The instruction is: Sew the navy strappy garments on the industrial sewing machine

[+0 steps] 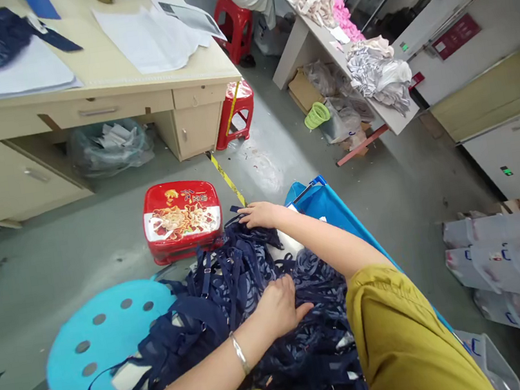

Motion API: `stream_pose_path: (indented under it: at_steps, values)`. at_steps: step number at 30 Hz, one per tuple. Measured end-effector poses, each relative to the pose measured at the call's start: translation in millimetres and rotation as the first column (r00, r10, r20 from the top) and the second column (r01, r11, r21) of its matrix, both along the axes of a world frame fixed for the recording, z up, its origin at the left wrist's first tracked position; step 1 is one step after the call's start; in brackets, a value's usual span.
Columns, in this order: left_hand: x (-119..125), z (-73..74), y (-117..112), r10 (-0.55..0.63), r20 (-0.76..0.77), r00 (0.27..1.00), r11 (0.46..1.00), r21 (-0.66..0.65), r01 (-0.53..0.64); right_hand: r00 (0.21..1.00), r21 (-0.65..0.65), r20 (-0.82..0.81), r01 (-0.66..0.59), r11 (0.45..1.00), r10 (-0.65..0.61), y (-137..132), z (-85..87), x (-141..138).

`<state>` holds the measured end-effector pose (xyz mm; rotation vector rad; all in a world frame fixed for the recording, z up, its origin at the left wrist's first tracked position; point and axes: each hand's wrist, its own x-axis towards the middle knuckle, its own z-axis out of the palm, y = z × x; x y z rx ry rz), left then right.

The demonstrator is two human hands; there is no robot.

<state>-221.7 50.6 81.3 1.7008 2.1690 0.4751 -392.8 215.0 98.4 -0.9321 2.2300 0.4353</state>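
Observation:
A large heap of navy bras (230, 258) with patterned cups and long straps fills the space before me. My left hand (277, 306) is in the middle of the heap, fingers curled down into the fabric and thumb sticking out; its fingertips are hidden. At the heap's far edge, my right hand (259, 214) lies over a navy bra (266, 236) with its fingers stretched out, touching the cloth. The heap rests in or over a blue fabric container (335, 206), whose side shows at the right.
A red lidded stool (182, 219) stands just past the heap. Left of it lies a light-blue round panel with holes (110, 341). Beyond are a desk (95, 105) with papers and a sewing table (342, 59) with garments. Clear bins (503, 250) are stacked at right.

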Motion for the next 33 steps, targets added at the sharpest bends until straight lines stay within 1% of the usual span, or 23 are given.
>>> stream_pose_path:
  at_steps: [1,3,6,8,9,11,12,14,16,18,19,20,21,22,23,24,26,28,29,31,32,33]
  values:
    - [0.3,-1.7,-0.3,-0.001,0.007,1.0,1.0,0.004,0.001,0.999,-0.008,-0.032,0.006,1.0,-0.006,8.6,1.0,0.7]
    - [1.4,-5.1,-0.8,0.005,0.019,1.0,1.0,0.013,-0.005,0.994,-0.001,-0.103,0.037,0.999,-0.037,24.8,8.3,6.5]
    - [2.5,-9.6,-0.7,0.042,0.043,0.998,0.999,0.033,-0.043,0.981,0.065,-0.169,0.107,0.992,-0.095,36.1,28.6,29.5]
    - [1.5,-11.6,0.0,0.064,0.062,0.996,0.997,0.044,-0.067,0.957,0.082,-0.25,0.172,0.982,-0.147,31.1,44.3,56.2]
    - [0.3,-12.3,0.3,0.077,0.071,0.995,0.996,0.049,-0.08,0.934,0.07,-0.31,0.21,0.975,-0.179,25.2,51.5,72.5]
    - [-2.7,-13.0,-0.3,0.108,0.085,0.991,0.99,0.077,-0.114,0.882,0.034,-0.41,0.269,0.963,-0.232,8.6,61.8,107.8]
    - [-4.2,-12.9,-1.6,0.119,0.094,0.988,0.986,0.108,-0.129,0.866,0.016,-0.433,0.284,0.959,-0.249,-0.7,64.4,125.5]
    - [-7.1,-11.2,-6.1,0.124,0.118,0.985,0.965,0.219,-0.147,0.843,-0.027,-0.454,0.311,0.95,-0.289,-18.5,64.0,157.2]
    - [-10.5,-5.6,-11.6,0.115,0.119,0.986,0.917,0.368,-0.152,0.789,-0.092,-0.492,0.373,0.923,-0.368,-31.6,57.6,181.1]
    - [-17.1,5.4,-14.0,0.139,0.086,0.987,0.858,0.487,-0.163,0.715,-0.177,-0.528,0.435,0.883,-0.458,-38.4,49.3,196.4]
    - [-22.2,12.7,-12.6,0.154,0.064,0.986,0.846,0.507,-0.165,0.694,-0.219,-0.526,0.447,0.867,-0.491,-39.7,46.0,201.7]
    - [-28.5,20.6,-9.1,0.158,0.044,0.986,0.857,0.49,-0.159,0.69,-0.254,-0.51,0.45,0.856,-0.514,-40.2,44.2,206.0]
    - [-35.9,28.2,-3.9,0.151,0.029,0.988,0.884,0.443,-0.148,0.693,-0.278,-0.488,0.453,0.847,-0.531,-40.1,44.1,209.9]
    - [-43.8,34.7,2.5,0.122,0.024,0.992,0.928,0.352,-0.122,0.692,-0.288,-0.471,0.465,0.837,-0.546,-39.8,46.1,213.9]
    - [-51.9,39.4,9.2,0.093,0.034,0.995,0.968,0.232,-0.099,0.681,-0.286,-0.466,0.488,0.825,-0.565,-39.6,49.9,218.4]
    - [-59.6,41.7,15.2,0.112,0.032,0.993,0.977,0.177,-0.116,0.66,-0.276,-0.472,0.519,0.809,-0.585,-39.5,55.0,223.4]
    - [-72.7,39.1,22.7,0.148,0.01,0.989,0.986,0.08,-0.148,0.618,-0.253,-0.499,0.566,0.785,-0.607,-38.7,66.1,235.3]
    - [-82.5,30.2,24.2,0.248,-0.022,0.969,0.969,-0.007,-0.248,0.591,-0.25,-0.515,0.589,0.768,-0.621,-35.6,73.5,247.8]
    - [-87.0,25.2,24.1,0.306,-0.039,0.951,0.95,-0.049,-0.308,0.568,-0.258,-0.519,0.609,0.75,-0.639,-32.9,74.6,253.4]
    - [-98.0,17.2,25.6,0.401,-0.066,0.914,0.905,-0.125,-0.407,0.492,-0.287,-0.52,0.67,0.685,-0.699,-25.9,71.7,262.1]
    - [-105.4,14.8,28.0,0.424,-0.073,0.903,0.888,-0.161,-0.43,0.463,-0.302,-0.508,0.694,0.654,-0.726,-22.3,68.5,264.9]
    - [-114.2,13.5,31.8,0.429,-0.075,0.9,0.88,-0.192,-0.435,0.453,-0.314,-0.488,0.706,0.635,-0.746,-18.9,64.9,266.8]
